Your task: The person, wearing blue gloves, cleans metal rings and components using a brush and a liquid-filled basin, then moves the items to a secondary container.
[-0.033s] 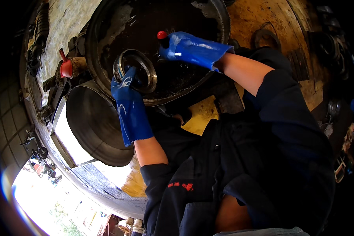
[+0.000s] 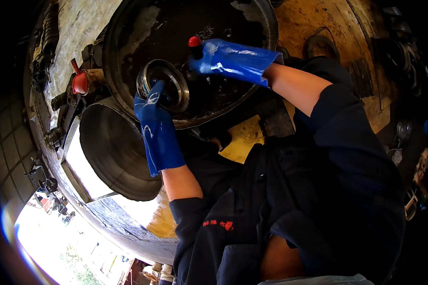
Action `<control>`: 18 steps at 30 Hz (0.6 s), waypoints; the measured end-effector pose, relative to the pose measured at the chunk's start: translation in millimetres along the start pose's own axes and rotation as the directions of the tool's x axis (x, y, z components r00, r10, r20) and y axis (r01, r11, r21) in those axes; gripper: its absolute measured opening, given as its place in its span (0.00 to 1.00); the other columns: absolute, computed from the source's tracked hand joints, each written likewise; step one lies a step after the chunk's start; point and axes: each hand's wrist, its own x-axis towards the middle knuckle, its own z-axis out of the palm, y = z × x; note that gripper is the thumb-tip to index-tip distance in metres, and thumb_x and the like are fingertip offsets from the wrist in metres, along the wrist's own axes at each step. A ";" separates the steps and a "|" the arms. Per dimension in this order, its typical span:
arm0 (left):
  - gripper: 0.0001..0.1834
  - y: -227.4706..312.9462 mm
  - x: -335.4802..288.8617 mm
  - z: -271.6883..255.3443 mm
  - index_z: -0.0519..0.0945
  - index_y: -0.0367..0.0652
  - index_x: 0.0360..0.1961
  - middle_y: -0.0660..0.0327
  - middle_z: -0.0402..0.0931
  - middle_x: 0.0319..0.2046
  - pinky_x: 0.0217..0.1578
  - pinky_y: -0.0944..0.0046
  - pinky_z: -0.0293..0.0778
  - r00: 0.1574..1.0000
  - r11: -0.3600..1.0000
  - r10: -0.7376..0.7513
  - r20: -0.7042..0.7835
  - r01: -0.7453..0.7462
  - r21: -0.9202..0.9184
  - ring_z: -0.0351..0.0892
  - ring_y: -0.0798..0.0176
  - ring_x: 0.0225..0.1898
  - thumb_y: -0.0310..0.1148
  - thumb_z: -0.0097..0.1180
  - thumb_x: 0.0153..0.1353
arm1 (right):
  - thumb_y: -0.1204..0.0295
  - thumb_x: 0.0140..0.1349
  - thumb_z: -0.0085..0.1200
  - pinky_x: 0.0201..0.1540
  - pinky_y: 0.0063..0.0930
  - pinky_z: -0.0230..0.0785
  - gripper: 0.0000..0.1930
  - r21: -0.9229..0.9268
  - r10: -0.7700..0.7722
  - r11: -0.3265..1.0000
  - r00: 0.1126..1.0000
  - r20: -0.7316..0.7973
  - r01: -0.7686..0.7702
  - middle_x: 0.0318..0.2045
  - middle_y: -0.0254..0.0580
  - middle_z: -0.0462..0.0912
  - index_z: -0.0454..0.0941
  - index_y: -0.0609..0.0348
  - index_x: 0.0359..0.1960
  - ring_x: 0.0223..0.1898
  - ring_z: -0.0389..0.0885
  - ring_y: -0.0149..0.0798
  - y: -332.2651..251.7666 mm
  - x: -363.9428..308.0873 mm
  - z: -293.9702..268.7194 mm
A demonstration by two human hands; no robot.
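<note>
My left hand (image 2: 152,107), in a blue rubber glove, is closed on the near-left side of a metal ring (image 2: 180,90), its thumb reaching inside the rim. The ring is tilted over a large round black basin (image 2: 110,61) of dark liquid. To the right, my right hand (image 2: 205,58), gloved likewise, is wrapped round a black tool handle with a red end (image 2: 194,42). The tool's working part is lost in the dark, so its kind does not show. A gap separates this hand from the ring.
Left of the basin stands a red-handled fitting (image 2: 80,82) on a pipe. An open metal drum (image 2: 114,152) sits close below it. Yellow sheet material (image 2: 245,140) lies between the basin and my body. Stained boards (image 2: 295,23) and dark metal parts (image 2: 321,47) are at the right.
My right hand has shifted slightly left with the red-ended tool, and fresh splashes or ripples show on the dark liquid. My left hand and the ring have hardly moved.
</note>
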 end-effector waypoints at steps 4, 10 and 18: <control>0.17 -2.6 -0.6 1.6 0.84 0.34 0.46 0.59 0.82 0.29 0.26 0.67 0.75 0.999 1.000 0.019 -0.029 -0.019 0.000 0.79 0.65 0.24 0.19 0.73 0.55 | 0.50 0.66 0.60 0.48 0.37 0.81 0.20 -0.077 -0.078 0.993 0.985 0.151 0.090 0.37 0.42 0.90 0.86 0.48 0.50 0.40 0.89 0.40 -34.0 -17.0 22.2; 0.14 -4.8 -4.9 11.0 0.83 0.37 0.45 0.61 0.78 0.24 0.25 0.64 0.73 1.000 1.000 -0.006 0.010 0.006 0.018 0.76 0.64 0.22 0.26 0.72 0.58 | 0.57 0.68 0.62 0.49 0.38 0.81 0.15 -0.053 -0.296 0.953 0.953 0.064 0.299 0.39 0.41 0.90 0.86 0.48 0.51 0.42 0.89 0.41 -2.0 -1.8 35.7; 0.14 -4.5 -1.2 -2.9 0.83 0.36 0.45 0.60 0.78 0.24 0.25 0.64 0.73 0.993 0.994 -0.110 0.030 0.111 -0.021 0.76 0.62 0.23 0.25 0.71 0.58 | 0.63 0.70 0.56 0.53 0.36 0.83 0.14 0.141 -0.235 0.947 0.923 -0.306 0.288 0.43 0.40 0.90 0.85 0.50 0.52 0.43 0.89 0.40 21.5 22.5 26.2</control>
